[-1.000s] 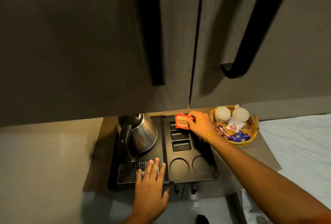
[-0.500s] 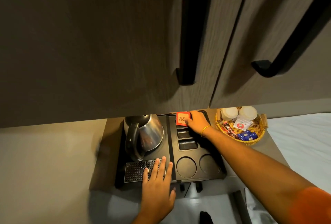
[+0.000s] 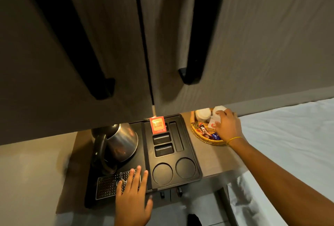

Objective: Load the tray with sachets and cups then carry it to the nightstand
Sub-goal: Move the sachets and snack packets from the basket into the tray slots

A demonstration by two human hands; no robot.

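Observation:
A black tray (image 3: 192, 155) with slots and two round cup recesses lies on the brown counter. A red sachet (image 3: 158, 124) stands in its far left slot. To the right a wicker basket (image 3: 203, 138) holds two upturned white cups (image 3: 203, 115), a white sachet (image 3: 211, 124) and dark sachets (image 3: 203, 129). My right hand (image 3: 226, 125) reaches into the basket, fingers over the white sachet and the right cup; whether it grips anything I cannot tell. My left hand (image 3: 132, 195) lies flat, fingers spread, on the tray's perforated grille (image 3: 106, 186).
A steel kettle (image 3: 119, 144) with a black handle stands on the tray's left half. Dark cabinet doors with long black handles (image 3: 192, 74) hang overhead, hiding the counter's back. A white bed (image 3: 289, 135) lies to the right.
My right hand let go of the red sachet, leaving it in the tray's far slot, and moved right into the basket. The left hand stayed on the grille.

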